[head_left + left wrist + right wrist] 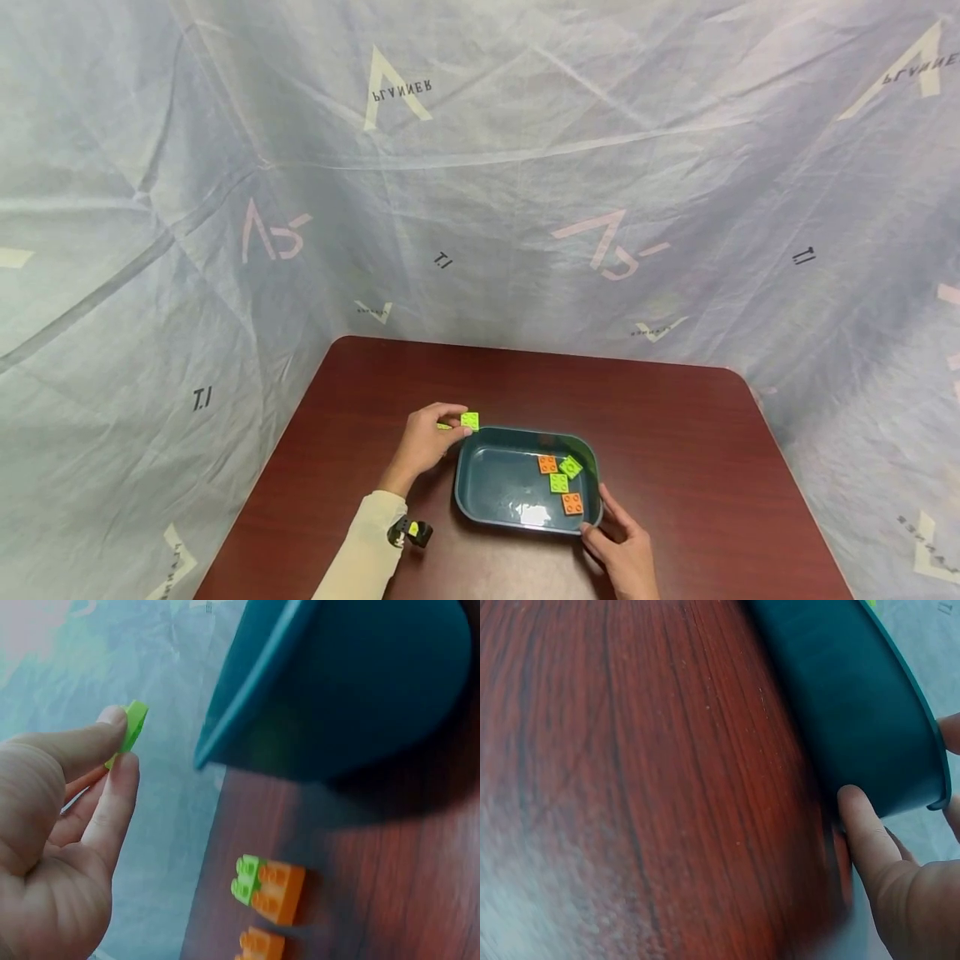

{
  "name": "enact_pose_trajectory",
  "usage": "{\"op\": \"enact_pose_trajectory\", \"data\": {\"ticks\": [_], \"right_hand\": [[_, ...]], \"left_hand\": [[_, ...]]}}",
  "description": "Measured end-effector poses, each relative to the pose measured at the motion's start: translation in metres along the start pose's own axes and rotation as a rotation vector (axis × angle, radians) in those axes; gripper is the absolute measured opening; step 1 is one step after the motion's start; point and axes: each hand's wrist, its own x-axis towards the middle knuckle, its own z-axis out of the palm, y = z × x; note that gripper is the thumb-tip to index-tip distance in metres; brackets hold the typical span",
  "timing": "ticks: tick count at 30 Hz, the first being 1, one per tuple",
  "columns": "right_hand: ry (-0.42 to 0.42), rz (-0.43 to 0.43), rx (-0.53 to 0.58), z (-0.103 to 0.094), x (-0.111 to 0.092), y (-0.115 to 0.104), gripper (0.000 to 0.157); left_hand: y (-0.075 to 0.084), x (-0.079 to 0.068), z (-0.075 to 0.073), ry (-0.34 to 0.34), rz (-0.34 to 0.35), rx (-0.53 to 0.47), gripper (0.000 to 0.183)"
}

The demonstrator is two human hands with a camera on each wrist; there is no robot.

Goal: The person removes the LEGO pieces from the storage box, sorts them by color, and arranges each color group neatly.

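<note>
My left hand (423, 439) pinches a lime-green toy building brick (469, 421) between thumb and fingertips, just above the far left corner of a dark teal tray (495, 487). In the left wrist view the same hand (64, 802) holds the brick up beside the tray's outer wall (345, 697). My right hand (624, 546) grips the near right corner of the tray, with the thumb at the near side and the fingers along the right side. Inside the tray lie orange bricks (572, 504) and green bricks (558, 483), all toward its right end.
On the dark red wooden table (697, 467), a green brick (246, 879) and an orange brick (279, 891) sit together near the tray, with another orange brick (262, 945) close by. Grey printed cloth (480, 250) hangs around the table's back and sides.
</note>
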Motion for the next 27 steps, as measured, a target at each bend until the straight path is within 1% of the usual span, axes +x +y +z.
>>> {"op": "enact_pose_trajectory", "data": {"ticks": [3,7,10,13,17,20,24,27], "right_hand": [[-0.003,-0.002,0.02,-0.001,0.001,-0.001,0.08],[-0.01,-0.006,0.041,-0.001,0.0,-0.002,0.081],[-0.014,-0.01,0.036,-0.002,-0.001,-0.002,0.081],[-0.017,0.003,0.024,-0.002,-0.003,-0.003,0.081],[-0.01,0.049,0.009,-0.003,-0.005,-0.002,0.082],[-0.004,0.061,0.006,-0.003,-0.006,-0.002,0.082],[-0.009,0.047,0.015,-0.001,-0.004,-0.002,0.081],[-0.009,0.039,0.019,0.001,-0.003,-0.002,0.081]], "left_hand": [[-0.008,0.003,-0.006,0.006,-0.022,0.007,0.038],[-0.022,0.008,-0.012,0.015,-0.049,0.034,0.038],[-0.033,0.01,-0.018,0.036,-0.066,0.057,0.038],[-0.043,0.01,-0.023,0.048,-0.068,0.075,0.039],[-0.055,0.01,-0.026,0.041,-0.07,0.094,0.04],[-0.064,0.01,-0.028,0.044,-0.074,0.119,0.04],[-0.074,0.011,-0.031,0.058,-0.092,0.136,0.038],[-0.077,0.012,-0.034,0.056,-0.11,0.133,0.036]]}}
